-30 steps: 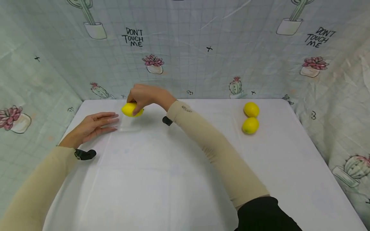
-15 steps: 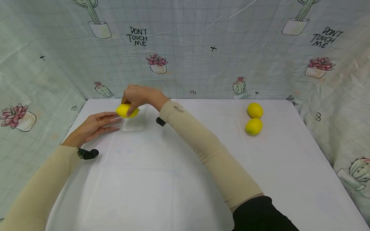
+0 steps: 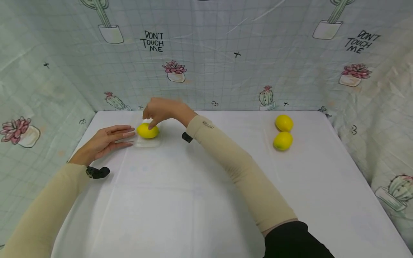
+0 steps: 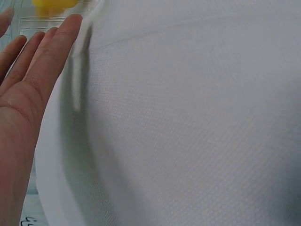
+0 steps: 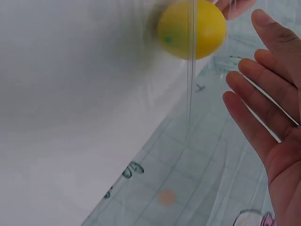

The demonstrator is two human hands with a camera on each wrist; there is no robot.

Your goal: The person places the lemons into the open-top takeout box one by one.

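Observation:
A yellow lemon (image 3: 147, 131) lies in a clear plastic container (image 3: 147, 144) at the table's back left. My right hand (image 3: 166, 109) is just above it, and from the head its thumb overlaps the fruit. The right wrist view shows those fingers (image 5: 254, 117) spread and apart from the lemon (image 5: 211, 30), which sits behind the container's clear edge (image 5: 190, 75). My left hand (image 3: 108, 140) lies beside the container's left side, fingers extended. In the left wrist view, the left fingertips (image 4: 73, 23) are close to the clear wall; whether they touch it I cannot tell.
Two more lemons, one behind (image 3: 284, 123) and one in front (image 3: 283, 141), sit together on the right of the white-covered table (image 3: 206, 200). A cloth printed with cacti (image 3: 206, 53) rises at the back and sides.
The lemon has gone from my right hand's grip above the container down into it, and the right fingers have let go. My left hand has stayed in place.

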